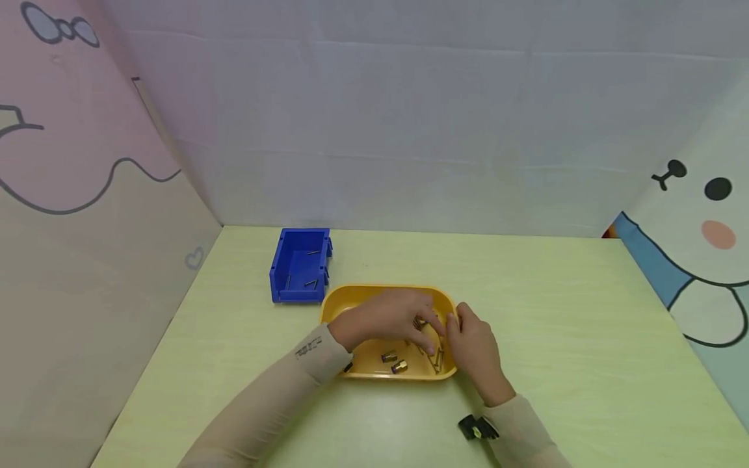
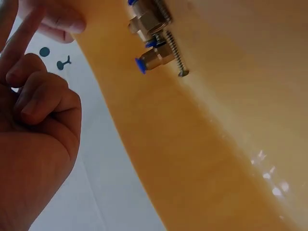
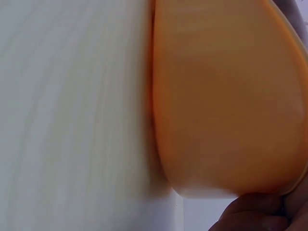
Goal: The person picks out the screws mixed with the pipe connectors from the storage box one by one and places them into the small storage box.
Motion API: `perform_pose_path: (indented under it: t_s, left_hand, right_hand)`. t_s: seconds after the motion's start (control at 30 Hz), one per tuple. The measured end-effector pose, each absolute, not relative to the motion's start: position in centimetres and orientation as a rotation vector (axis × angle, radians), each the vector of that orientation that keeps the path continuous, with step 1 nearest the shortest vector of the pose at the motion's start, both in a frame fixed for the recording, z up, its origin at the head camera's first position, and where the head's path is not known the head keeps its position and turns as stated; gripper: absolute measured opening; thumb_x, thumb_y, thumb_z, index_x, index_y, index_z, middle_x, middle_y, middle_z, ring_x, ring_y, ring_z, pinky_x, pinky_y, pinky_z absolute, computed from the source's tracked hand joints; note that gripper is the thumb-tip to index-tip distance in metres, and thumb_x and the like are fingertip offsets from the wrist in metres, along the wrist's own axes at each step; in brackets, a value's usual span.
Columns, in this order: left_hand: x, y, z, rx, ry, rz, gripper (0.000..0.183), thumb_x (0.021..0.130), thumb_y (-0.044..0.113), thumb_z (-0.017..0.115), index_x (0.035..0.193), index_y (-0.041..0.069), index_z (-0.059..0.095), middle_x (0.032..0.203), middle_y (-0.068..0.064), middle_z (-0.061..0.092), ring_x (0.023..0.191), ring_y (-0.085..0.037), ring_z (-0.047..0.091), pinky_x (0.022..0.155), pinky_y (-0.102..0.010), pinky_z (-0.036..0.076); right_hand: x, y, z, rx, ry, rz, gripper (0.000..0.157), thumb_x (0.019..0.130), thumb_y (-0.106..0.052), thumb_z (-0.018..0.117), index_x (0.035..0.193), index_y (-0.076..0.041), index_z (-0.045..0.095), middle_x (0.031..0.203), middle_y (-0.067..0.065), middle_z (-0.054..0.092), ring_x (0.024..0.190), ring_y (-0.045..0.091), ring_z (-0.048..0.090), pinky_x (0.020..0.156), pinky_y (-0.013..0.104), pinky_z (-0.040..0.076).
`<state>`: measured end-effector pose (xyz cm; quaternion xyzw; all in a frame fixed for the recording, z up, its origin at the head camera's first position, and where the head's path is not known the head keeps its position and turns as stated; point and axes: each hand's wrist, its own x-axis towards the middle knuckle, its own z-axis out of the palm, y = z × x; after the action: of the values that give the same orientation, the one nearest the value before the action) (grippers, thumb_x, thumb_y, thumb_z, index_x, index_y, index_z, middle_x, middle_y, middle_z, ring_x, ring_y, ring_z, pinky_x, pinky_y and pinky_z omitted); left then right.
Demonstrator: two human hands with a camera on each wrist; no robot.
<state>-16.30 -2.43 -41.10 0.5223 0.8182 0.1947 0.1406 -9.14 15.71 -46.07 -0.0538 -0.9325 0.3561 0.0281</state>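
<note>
My left hand [image 1: 400, 315] reaches over a yellow tray [image 1: 365, 376], its spread thumb and forefinger pointing down among loose screws [image 1: 439, 361] at the tray's right end. Nothing shows between those fingertips; in the left wrist view the other fingers [image 2: 53, 98] are bent toward the palm. Two brass push-fit fittings [image 1: 400, 367] with blue collars lie in the tray, left of the screws. On the tray's right rim, my right hand [image 1: 475, 348] grips with the thumb on the inner side. The right wrist view shows the tray's outer wall [image 3: 231, 106] beside that hand's curled fingers [image 3: 250, 216].
A blue bin [image 1: 300, 296] with a few screws stands behind the tray on the left. The pale table [image 1: 562, 338] ends at a grey backdrop [image 1: 409, 130], with printed cartoon panels on either side.
</note>
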Motion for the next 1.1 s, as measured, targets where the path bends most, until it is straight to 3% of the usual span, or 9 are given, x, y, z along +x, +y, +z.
perform_pose_path:
  t_s: [0.17, 0.3, 0.57, 0.9, 1.1]
  left_hand:
    - [-16.0, -2.0, -42.3, 1.530, 2.257, 0.389, 0.037, 0.081, 0.050, 0.076, 0.114, 0.034, 0.077, 0.086, 0.014, 0.058, 0.071, -0.004, 0.045, 0.062, -0.017, 0.034]
    - [-15.9, -1.7, -42.8, 1.530, 2.173, 0.363, 0.039, 0.083, 0.043, 0.076, 0.120, 0.033, 0.074, 0.093, 0.016, 0.063, 0.074, -0.002, 0.047, 0.065, -0.016, 0.037]
    - [-16.0, -1.1, -43.6, 1.645, 2.183, 0.216, 0.041, 0.085, 0.041, 0.077, 0.125, 0.034, 0.071, 0.095, 0.011, 0.059, 0.076, -0.006, 0.044, 0.065, -0.017, 0.034]
    - [-16.1, -0.7, -44.6, 1.715, 2.222, 0.098, 0.030, 0.087, 0.037, 0.076, 0.118, 0.037, 0.074, 0.104, 0.017, 0.060, 0.085, -0.001, 0.051, 0.075, -0.015, 0.044]
    - [-16.2, -0.7, -45.1, 1.687, 2.263, 0.132, 0.031, 0.086, 0.036, 0.077, 0.117, 0.040, 0.074, 0.101, 0.020, 0.061, 0.086, 0.003, 0.054, 0.073, -0.013, 0.045]
  right_hand:
    - [-9.1, 15.6, -46.0, -0.183, -2.884, 1.104, 0.026, 0.104, -0.022, 0.047, 0.082, -0.008, 0.044, 0.060, 0.003, 0.039, 0.046, 0.017, 0.040, 0.044, 0.027, 0.031]
    - [-9.2, 15.6, -46.1, -0.180, -2.884, 1.095, 0.026, 0.103, -0.022, 0.048, 0.081, -0.008, 0.044, 0.060, 0.003, 0.039, 0.047, 0.017, 0.040, 0.044, 0.027, 0.030]
    - [-9.2, 15.8, -46.4, -0.172, -2.873, 1.093, 0.026, 0.103, -0.021, 0.048, 0.081, -0.008, 0.043, 0.058, 0.003, 0.038, 0.045, 0.017, 0.040, 0.043, 0.027, 0.030]
    - [-9.2, 15.7, -46.3, -0.203, -2.883, 1.135, 0.025, 0.104, -0.022, 0.046, 0.083, -0.008, 0.044, 0.060, 0.003, 0.039, 0.047, 0.017, 0.041, 0.044, 0.027, 0.031]
    - [-9.2, 15.6, -46.1, -0.201, -2.883, 1.131, 0.026, 0.104, -0.022, 0.047, 0.083, -0.008, 0.045, 0.059, 0.004, 0.039, 0.047, 0.018, 0.041, 0.044, 0.027, 0.031]
